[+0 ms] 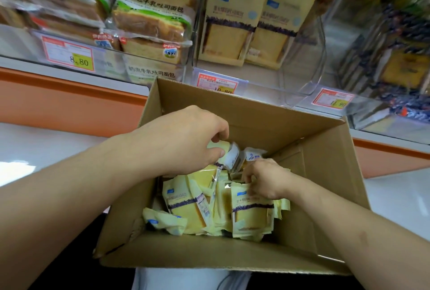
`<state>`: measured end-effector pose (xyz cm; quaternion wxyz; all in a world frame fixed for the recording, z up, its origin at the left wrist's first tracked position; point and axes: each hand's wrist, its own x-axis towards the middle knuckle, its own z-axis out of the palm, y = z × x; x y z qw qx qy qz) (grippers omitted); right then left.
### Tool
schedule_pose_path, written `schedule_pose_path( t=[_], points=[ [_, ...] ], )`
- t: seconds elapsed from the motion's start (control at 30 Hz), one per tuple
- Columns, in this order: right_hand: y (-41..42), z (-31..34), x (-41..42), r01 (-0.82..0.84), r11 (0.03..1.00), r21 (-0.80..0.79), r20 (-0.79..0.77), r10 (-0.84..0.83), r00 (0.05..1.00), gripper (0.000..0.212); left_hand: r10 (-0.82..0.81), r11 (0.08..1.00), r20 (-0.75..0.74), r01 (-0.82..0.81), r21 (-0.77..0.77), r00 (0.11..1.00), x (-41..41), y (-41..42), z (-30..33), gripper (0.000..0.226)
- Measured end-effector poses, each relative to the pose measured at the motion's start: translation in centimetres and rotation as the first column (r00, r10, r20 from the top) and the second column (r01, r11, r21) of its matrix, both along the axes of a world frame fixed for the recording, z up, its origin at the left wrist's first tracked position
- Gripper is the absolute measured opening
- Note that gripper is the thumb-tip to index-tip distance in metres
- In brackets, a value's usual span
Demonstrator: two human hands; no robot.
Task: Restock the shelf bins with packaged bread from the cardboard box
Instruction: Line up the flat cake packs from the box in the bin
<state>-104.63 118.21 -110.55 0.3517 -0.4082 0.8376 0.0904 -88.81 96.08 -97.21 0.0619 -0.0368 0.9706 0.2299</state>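
- We see an open cardboard box (314, 173) in the middle of the frame, tipped toward the shelf.
- Inside the box lies a heap of pale yellow bread packs (186, 203), mostly at the lower middle of the frame.
- Our left hand (186, 136) comes in from the lower left. Its thumb and fingers are curled and pinch the top of one bread pack (215, 171) near the middle of the box.
- Our right hand (265, 178) comes in from the lower right. It sits low in the heap, with its fingers curled on the top edge of another yellow pack (251, 213).
- The two hands are near each other, with a small white-topped pack (233, 156) between them.
- At the top middle of the frame is a clear shelf bin (300, 75) with two tall yellow bread packs (232, 19) standing side by side. They look like the ones in the box.
- At the upper left, another bin holds stacked toast packs (151, 10) with green and white wrapping.
- The upper right bin is blurred, so we cannot tell what bread is in it.
- Red and yellow price tags (68, 53) hang on the front of the bins.
- An orange strip (69, 101) runs under the shelf at the left.
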Motion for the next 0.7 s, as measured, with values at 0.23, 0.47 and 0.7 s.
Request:
schedule_pose_path(
  t=[0.23,0.47,0.7],
  points=[
    [-1.3,7.8,1.2,0.027,0.972,-0.234,0.045,-0.017,0.999,0.031,0.024,0.999,-0.024,-0.023,0.025,0.999,-1.3,1.2,1.8,0.032],
    [-1.3,18.4,0.4,0.189,0.800,-0.570,0.101,-0.161,0.982,0.030,0.043,0.957,0.014,-0.045,0.285,0.999,-2.0,2.0,4.8,0.057],
    [-0.4,24.3,-0.7,0.145,0.547,-0.824,-0.004,-0.261,0.965,0.018,0.177,0.924,-0.268,-0.066,0.377,0.947,-3.1,2.3,8.2,0.010]
  ],
)
